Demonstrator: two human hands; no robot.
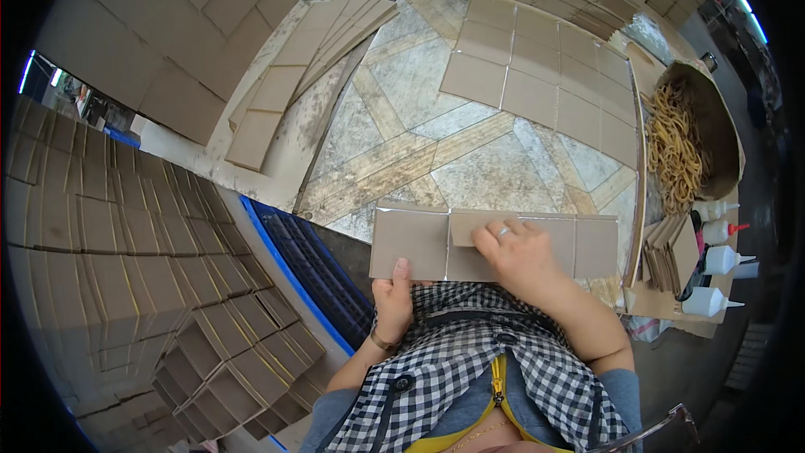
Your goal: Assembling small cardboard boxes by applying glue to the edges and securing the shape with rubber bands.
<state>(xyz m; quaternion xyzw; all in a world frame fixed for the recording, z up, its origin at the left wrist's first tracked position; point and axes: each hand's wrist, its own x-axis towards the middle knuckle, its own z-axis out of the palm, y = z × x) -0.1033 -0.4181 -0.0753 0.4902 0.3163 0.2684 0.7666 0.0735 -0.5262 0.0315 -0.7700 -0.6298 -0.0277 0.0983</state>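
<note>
A long grey-brown cardboard strip (411, 247), marked off by crosswise lines, lies along the near edge of the table in front of me. My left hand (394, 302) grips its left end, thumb on top and fingers underneath. On the strip, right of its first crosswise line, is a small cardboard piece (466, 233). My right hand (521, 258), wearing a ring, has its fingers bent and closed on this piece. The palm hides part of the strip, and I cannot tell whether the small piece is loose or a folded flap.
Cardboard panels (537, 71) lie joined on the table's far right. Cardboard strips (272, 92) overlap at the far left. Rubber bands (675, 147) fill a carton on the right, near white squeeze bottles (704, 302) and folded cardboard (675, 247). A blue crate (306, 256) and cardboard stacks (109, 235) stand left.
</note>
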